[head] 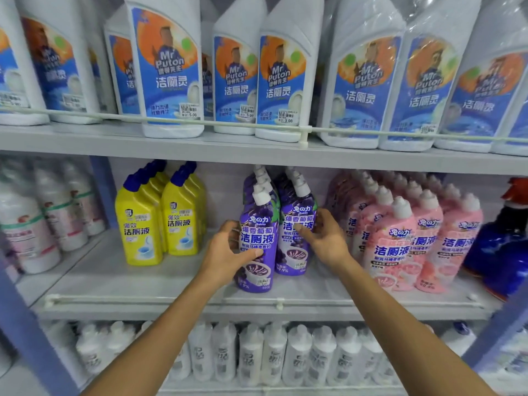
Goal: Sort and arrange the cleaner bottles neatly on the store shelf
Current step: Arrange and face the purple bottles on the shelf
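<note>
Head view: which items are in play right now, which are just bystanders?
In play: left hand, left purple bottle, right hand, right purple bottle.
Bystanders: yellow bottles, pink bottles, white Mr Puton bottles, dark blue bottles.

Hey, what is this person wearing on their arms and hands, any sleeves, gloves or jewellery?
Nothing that shows. The left hand and right hand are ungloved, with no rings visible. The left forearm and right forearm are bare down to the frame's lower edge: no sleeves, watch or bands in view.
</note>
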`<state>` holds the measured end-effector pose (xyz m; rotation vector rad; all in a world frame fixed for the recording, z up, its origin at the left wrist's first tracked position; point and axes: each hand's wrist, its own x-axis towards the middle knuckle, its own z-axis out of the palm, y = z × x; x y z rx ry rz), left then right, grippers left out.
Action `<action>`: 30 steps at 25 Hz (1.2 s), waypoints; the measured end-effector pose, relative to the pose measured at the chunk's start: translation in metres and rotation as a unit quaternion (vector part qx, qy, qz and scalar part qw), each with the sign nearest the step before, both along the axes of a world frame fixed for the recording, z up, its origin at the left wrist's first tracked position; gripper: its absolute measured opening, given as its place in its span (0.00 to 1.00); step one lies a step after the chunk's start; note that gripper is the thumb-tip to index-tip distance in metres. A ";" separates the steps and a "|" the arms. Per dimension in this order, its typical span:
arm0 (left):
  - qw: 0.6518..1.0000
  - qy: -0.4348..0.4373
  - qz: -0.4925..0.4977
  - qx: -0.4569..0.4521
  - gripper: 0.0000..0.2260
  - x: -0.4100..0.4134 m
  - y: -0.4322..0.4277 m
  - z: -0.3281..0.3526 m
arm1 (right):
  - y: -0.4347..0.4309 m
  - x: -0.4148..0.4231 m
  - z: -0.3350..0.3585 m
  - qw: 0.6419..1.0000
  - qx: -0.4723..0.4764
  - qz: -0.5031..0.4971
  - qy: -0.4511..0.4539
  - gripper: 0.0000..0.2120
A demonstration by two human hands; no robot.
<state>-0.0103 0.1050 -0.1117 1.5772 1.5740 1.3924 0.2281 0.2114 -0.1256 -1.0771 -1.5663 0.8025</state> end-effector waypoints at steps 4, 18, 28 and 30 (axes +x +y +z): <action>1.000 0.010 -0.007 0.011 0.24 -0.005 0.002 -0.003 | 0.006 -0.003 -0.009 1.000 0.006 -0.003 0.012 0.37; 0.999 0.001 0.010 0.032 0.25 -0.008 0.009 -0.017 | 0.006 0.001 -0.005 1.000 0.017 0.026 -0.002 0.34; 0.996 -0.051 -0.062 0.041 0.19 -0.021 0.023 0.064 | 0.017 0.016 0.065 0.996 0.056 0.034 -0.065 0.29; 0.996 0.001 -0.086 0.015 0.17 -0.018 0.025 0.068 | 0.024 0.015 0.068 0.991 0.070 0.038 -0.111 0.33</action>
